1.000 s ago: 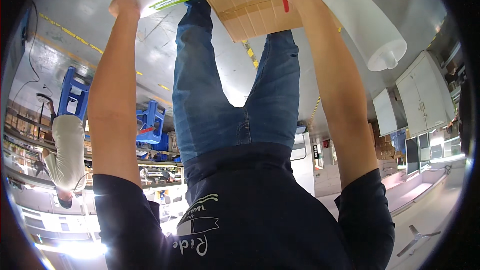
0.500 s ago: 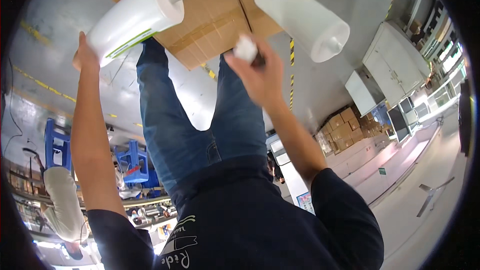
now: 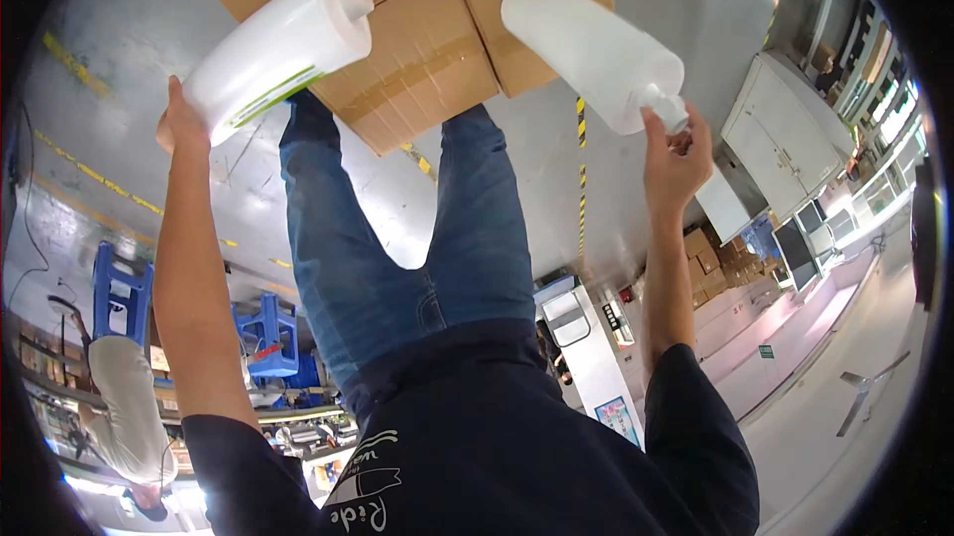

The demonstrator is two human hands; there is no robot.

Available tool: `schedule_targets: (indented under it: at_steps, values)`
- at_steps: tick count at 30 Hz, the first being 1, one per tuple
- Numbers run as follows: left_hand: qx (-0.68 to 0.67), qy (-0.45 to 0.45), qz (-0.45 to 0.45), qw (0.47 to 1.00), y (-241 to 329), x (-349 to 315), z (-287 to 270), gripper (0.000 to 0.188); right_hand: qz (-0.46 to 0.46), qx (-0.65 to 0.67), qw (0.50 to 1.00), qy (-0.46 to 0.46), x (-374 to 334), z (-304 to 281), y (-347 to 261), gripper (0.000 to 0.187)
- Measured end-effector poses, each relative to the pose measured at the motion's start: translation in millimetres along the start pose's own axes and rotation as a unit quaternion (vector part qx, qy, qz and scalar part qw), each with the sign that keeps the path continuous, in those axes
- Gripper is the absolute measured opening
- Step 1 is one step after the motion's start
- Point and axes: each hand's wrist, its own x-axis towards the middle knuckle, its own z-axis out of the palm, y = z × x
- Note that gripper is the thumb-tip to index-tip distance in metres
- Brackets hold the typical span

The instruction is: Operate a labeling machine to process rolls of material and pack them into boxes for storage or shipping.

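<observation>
My left hand (image 3: 183, 119) is closed around the lower end of a white plastic bottle (image 3: 273, 54), which is tilted with its uncapped neck toward the upper middle. A green strip runs along this bottle's side. Farther right, a plain translucent white bottle (image 3: 586, 44) slants from over the cardboard boxes, its neck end toward the lower right. My right hand (image 3: 678, 158) pinches a small white cap (image 3: 664, 109) at that neck. Whether the cap is seated on the neck is hard to tell.
Taped cardboard boxes (image 3: 412, 59) are in front of my legs. Blue stools (image 3: 268, 332) and a person in a light top (image 3: 129, 397) appear at the lower left. A white cabinet (image 3: 785, 139) stands at the right, near yellow-black floor tape (image 3: 581, 178).
My right hand has moved right with the white cap, from above the boxes to the translucent bottle's neck. My left hand still grips its bottle. The view has shifted slightly.
</observation>
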Motion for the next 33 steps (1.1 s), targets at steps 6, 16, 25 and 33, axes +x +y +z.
schedule_targets:
  at_steps: [6,16,25,33]
  values:
    - [0.032,0.007,0.005,0.999,-5,3,-5,0.063,-0.062,0.012,0.998,-0.027,-2,-2,3,0.038]
    - [0.011,0.012,0.030,0.999,-15,15,3,0.061,0.131,-0.054,0.983,-0.113,9,-8,-16,0.040]
    - [0.020,-0.009,0.034,0.999,-19,14,-8,0.059,0.118,0.102,0.974,-0.164,-80,-17,-98,0.027]
    - [0.004,-0.033,0.053,0.998,-16,8,10,0.059,0.182,0.150,0.904,-0.355,-16,210,-189,0.064]
